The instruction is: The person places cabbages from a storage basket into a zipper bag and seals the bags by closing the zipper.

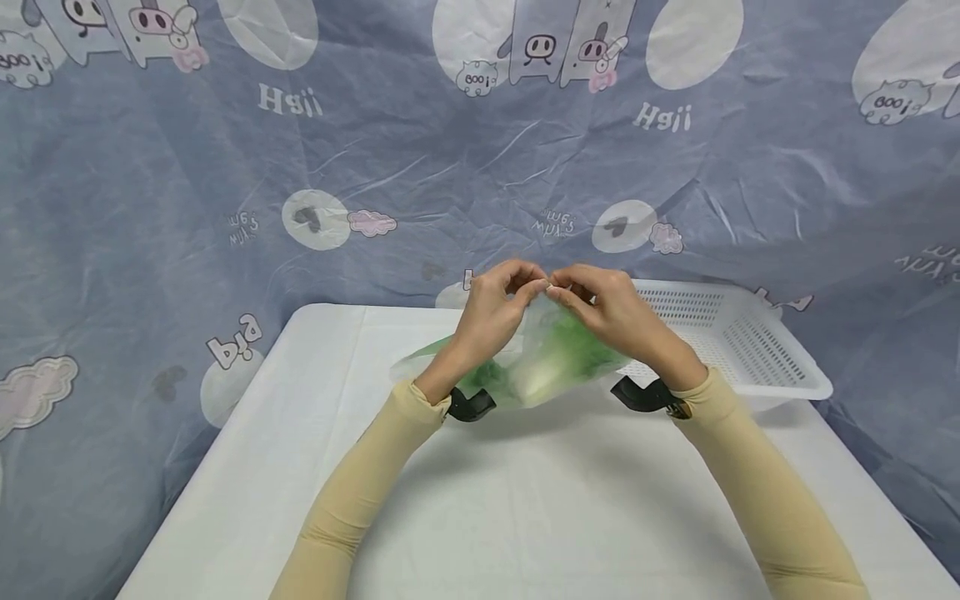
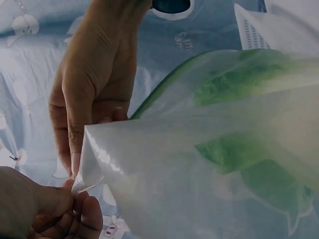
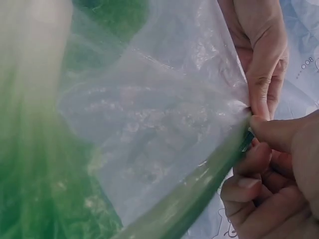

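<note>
A translucent plastic bag (image 1: 536, 337) hangs from both hands above the table, with leafy green vegetables (image 1: 573, 350) showing through it, pale stalks among green leaves. My left hand (image 1: 491, 304) pinches the bag's upper edge between thumb and fingertips. Right against it, my right hand (image 1: 607, 304) pinches the same edge, the fingertips of both meeting. In the right wrist view the gathered bag corner runs into the right thumb (image 3: 279, 132) and fingers. A green band along the bag's edge shows in the left wrist view, beside the leaves (image 2: 239, 149).
A white perforated plastic basket (image 1: 780, 367) stands at the back right of the white-covered table (image 1: 517, 508), behind the right forearm. A blue-grey patterned sheet (image 1: 465, 158) hangs behind the table. Black wrist mounts (image 1: 471, 406) sit on both wrists.
</note>
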`<action>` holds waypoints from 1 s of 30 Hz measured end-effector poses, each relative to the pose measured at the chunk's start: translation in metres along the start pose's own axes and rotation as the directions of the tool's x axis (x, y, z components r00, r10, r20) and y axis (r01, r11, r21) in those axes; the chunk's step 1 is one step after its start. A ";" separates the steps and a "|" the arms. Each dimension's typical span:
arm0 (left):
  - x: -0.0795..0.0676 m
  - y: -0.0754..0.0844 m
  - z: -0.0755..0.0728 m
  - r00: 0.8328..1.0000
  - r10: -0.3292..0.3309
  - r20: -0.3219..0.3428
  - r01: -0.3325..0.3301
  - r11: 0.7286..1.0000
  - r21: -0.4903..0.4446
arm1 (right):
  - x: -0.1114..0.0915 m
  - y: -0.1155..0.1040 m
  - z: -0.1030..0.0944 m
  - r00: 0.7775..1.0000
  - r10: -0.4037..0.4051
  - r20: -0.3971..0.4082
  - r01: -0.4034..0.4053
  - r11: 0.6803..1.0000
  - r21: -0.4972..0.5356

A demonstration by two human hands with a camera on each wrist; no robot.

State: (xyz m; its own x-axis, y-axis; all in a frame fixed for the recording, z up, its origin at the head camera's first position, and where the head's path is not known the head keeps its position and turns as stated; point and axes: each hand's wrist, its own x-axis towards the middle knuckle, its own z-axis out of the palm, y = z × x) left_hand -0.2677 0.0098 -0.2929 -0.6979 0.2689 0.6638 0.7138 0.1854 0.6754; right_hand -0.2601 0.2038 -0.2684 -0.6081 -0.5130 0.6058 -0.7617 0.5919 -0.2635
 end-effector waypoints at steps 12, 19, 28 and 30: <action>-0.011 -0.008 0.004 0.999 0.024 -0.029 -0.024 1.000 -0.003 | -0.006 0.000 0.001 0.998 -0.027 0.056 0.027 1.000 -0.006; -0.016 -0.006 0.004 0.994 0.067 -0.089 -0.066 0.998 0.010 | -0.007 -0.002 0.005 0.993 -0.116 -0.005 0.115 0.993 -0.032; -0.021 -0.007 0.002 0.984 0.122 -0.133 -0.119 0.992 0.030 | -0.019 0.007 0.008 0.993 -0.119 -0.011 0.119 0.993 -0.018; -0.021 -0.006 0.001 0.982 0.129 -0.140 -0.126 0.992 0.032 | -0.021 0.008 0.007 0.993 -0.119 -0.018 0.119 0.993 -0.022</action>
State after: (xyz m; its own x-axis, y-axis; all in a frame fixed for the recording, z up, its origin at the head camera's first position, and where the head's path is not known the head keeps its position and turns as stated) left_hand -0.2579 0.0040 -0.3112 -0.6013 0.1558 0.7837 0.7974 0.1803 0.5759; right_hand -0.2550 0.2148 -0.2885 -0.5088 -0.5684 0.6466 -0.8235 0.5402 -0.1732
